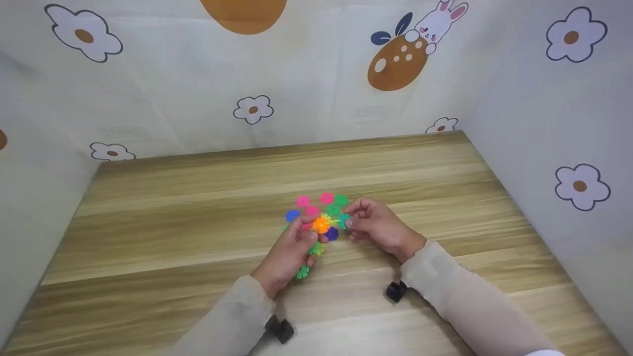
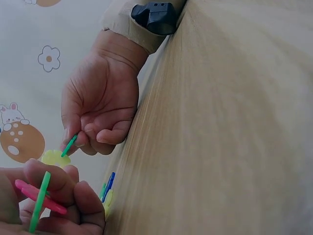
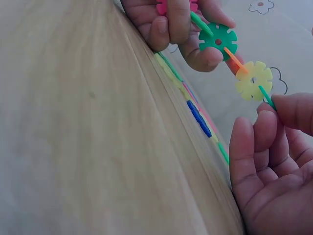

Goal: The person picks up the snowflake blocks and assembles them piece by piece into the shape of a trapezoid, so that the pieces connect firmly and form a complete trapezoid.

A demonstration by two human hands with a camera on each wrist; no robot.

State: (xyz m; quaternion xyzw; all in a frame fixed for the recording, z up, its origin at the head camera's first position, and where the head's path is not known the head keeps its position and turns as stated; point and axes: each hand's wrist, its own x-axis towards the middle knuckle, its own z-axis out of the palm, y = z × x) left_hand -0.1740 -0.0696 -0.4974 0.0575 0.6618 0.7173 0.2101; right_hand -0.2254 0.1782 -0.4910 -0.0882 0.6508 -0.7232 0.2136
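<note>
Chain [image 3: 224, 38] of bright, notched discs [image 3: 260, 73]

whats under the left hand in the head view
Parts of a green disc and, farther up, a yellow disc peek out at the edge of the left hand. Whether they rest on the table is unclear; anything fully beneath the hand is covered.

The round, notched green disc [image 3: 211, 39] and notched pale-yellow disc [image 3: 247, 84] look like smooth plastic, the streaky brown wood-grain surface [image 1: 198, 207] has a soft sheen, the beige sleeves [image 1: 477, 296] are matt cloth, and the flower-printed cream backdrop [image 1: 183, 64] looks smooth, faintly creased.
</note>
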